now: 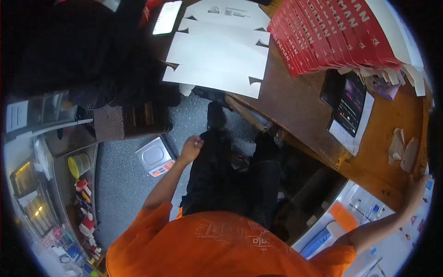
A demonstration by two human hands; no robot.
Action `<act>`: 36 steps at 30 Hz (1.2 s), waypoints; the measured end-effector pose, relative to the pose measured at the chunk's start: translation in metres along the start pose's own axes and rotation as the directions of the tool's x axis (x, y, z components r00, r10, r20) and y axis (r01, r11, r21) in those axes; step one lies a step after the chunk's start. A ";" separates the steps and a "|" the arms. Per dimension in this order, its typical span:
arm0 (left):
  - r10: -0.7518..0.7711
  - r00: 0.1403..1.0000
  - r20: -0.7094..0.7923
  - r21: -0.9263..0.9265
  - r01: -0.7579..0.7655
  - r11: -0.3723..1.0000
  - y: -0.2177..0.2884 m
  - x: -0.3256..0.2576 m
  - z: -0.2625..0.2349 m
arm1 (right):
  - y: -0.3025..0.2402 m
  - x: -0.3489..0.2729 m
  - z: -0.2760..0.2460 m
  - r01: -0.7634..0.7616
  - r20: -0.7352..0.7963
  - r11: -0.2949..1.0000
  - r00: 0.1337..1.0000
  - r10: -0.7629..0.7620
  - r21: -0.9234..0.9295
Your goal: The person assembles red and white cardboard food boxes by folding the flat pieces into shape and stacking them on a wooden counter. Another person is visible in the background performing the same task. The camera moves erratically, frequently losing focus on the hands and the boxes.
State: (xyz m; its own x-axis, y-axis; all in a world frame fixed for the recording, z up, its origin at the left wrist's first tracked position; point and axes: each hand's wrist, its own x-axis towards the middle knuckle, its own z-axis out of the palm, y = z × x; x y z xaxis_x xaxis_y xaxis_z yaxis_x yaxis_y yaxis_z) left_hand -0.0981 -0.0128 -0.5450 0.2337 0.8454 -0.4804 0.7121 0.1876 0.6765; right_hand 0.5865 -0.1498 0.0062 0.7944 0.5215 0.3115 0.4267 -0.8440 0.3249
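My left hand [191, 148] hangs over my dark-clothed left leg, its fingers curled closed; whether anything small is inside them is hidden. A small white scale [154, 156] with an orange keypad rests on the speckled floor to its left. Far out to the right, my right hand [422, 185] is beside the table's right edge, close to a blue patch on the light surface there. Its fingers are too small and dim to read. A flat white die-cut cardboard sheet [217, 60] with dark slots along its sides lies on the brown table [295, 99] ahead.
Red printed folded cartons [332, 34] stand in a row at the far right. A dark-screened phone [351, 104] lies on white paper nearby, with torn cardboard scraps [402, 150] beyond. Another phone [167, 18] is lit. Shelves [69, 138] hold a yellow tub [79, 165] at left.
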 end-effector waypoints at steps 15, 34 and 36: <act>-0.501 0.854 -0.142 0.268 0.521 0.811 -0.078 -0.241 -0.138 | -0.038 -0.029 -0.040 0.099 0.026 0.968 0.995 -0.095 -0.232; -0.651 0.756 -0.063 -0.387 0.583 0.715 0.053 -0.470 0.209 | 0.032 0.011 -0.044 0.402 0.035 0.662 0.839 -0.543 0.633; -0.681 0.721 -0.128 -0.586 0.499 0.639 0.052 -0.421 0.184 | 0.020 0.003 -0.074 0.333 0.138 0.603 0.788 -0.600 0.724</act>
State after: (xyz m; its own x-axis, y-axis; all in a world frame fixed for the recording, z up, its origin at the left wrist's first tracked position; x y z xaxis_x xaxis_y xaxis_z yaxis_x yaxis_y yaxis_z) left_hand -0.0379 -0.4514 -0.4104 -0.4017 0.5458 -0.7354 0.1837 0.8347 0.5192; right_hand 0.5661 -0.1560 0.0796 0.4290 0.9004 -0.0726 0.8355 -0.4261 -0.3470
